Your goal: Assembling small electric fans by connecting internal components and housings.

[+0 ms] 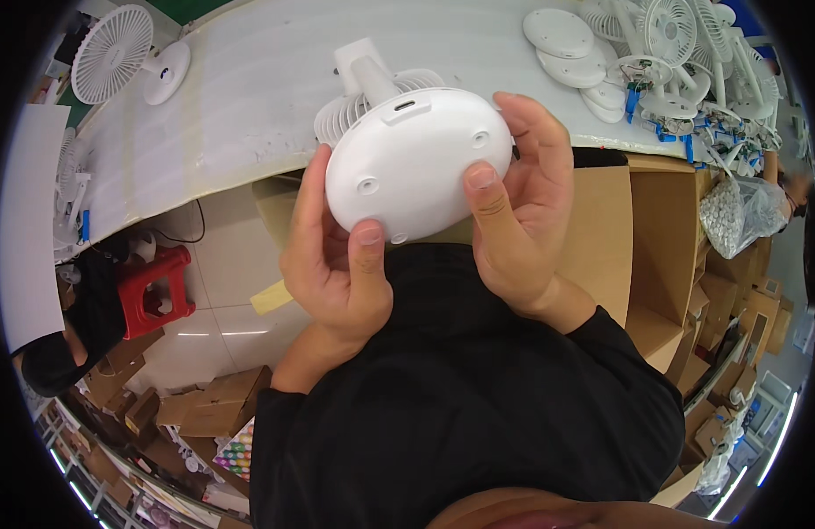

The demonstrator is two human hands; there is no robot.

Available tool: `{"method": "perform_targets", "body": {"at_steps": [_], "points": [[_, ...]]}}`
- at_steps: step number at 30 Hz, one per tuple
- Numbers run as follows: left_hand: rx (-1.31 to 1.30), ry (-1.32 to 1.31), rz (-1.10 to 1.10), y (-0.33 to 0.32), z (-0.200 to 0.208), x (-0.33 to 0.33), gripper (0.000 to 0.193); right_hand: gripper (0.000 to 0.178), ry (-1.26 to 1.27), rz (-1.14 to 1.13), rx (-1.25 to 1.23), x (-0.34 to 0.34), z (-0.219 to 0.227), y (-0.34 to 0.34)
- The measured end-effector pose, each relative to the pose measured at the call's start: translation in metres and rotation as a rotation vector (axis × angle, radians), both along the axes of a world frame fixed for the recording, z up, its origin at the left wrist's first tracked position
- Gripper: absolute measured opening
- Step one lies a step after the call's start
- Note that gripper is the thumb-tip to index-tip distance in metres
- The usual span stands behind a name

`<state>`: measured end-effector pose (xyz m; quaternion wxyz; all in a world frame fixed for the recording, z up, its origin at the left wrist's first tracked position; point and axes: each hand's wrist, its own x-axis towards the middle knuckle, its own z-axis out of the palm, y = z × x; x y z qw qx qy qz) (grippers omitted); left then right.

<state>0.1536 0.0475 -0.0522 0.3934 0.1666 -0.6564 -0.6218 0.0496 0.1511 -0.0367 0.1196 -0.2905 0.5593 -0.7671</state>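
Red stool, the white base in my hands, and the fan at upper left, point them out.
Red stool [169, 270]: head view, on its upper side.
White base [418, 169]: head view, on its underside.
Fan at upper left [114, 55]: head view, on its round grille.

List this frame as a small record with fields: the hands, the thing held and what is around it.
Held: white fan, underside of its base facing the camera
Left hand: grips the base's left side, thumb on the underside
Right hand: grips the base's right side, thumb on the underside
Table, left: another fan, upright
Table, right: round white discs beside crowded fans
Floor, left: red stool
Fan touching table: cannot tell
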Motion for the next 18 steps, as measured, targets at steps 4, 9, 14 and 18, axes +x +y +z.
{"method": "perform_targets", "body": {"at_steps": [4, 9, 14, 18], "points": [[-0.163, -0.073, -0.083, -0.013, 0.001, 0.001, 0.052, 0.046, 0.020, 0.005, 0.052, 0.001, -0.001, 0.003], [-0.028, -0.045, -0.045, -0.013, 0.000, 0.011, 0.046, 0.045, 0.173, 0.170, 0.164, -0.011, 0.009, 0.007], [-0.228, -0.118, -0.121, -0.016, -0.005, 0.017, 0.039, 0.035, 0.203, 0.327, 0.295, -0.025, 0.018, 0.007], [-0.317, -0.059, -0.128, -0.028, -0.006, 0.018, 0.037, 0.029, 0.456, 0.270, 0.219, -0.026, 0.020, 0.001]]}}
